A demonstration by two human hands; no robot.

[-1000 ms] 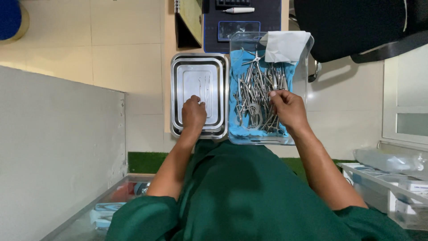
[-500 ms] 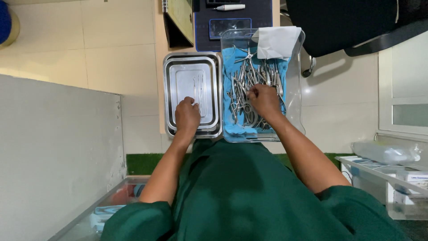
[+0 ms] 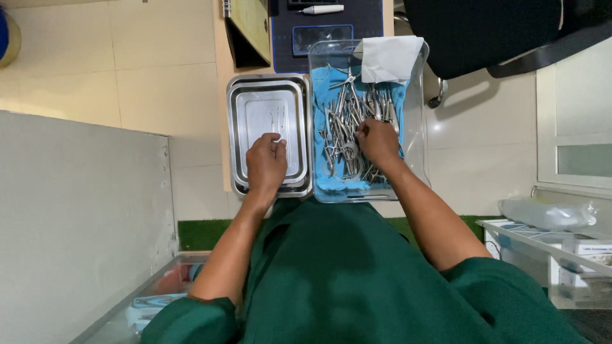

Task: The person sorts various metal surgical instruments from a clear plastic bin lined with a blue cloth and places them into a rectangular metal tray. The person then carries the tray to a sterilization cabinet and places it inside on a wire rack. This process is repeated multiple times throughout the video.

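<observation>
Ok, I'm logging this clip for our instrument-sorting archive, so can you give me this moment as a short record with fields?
setting: narrow table seen from above, person in green scrubs
left hand: resting in the steel tray, fingertips pinched near thin instruments lying there; grip unclear
right hand: in the pile of metal instruments, fingers curled among them
clear bin: holds the pile on a blue cloth; white folded cloth at its far end
beyond: dark mat with a white pen
</observation>
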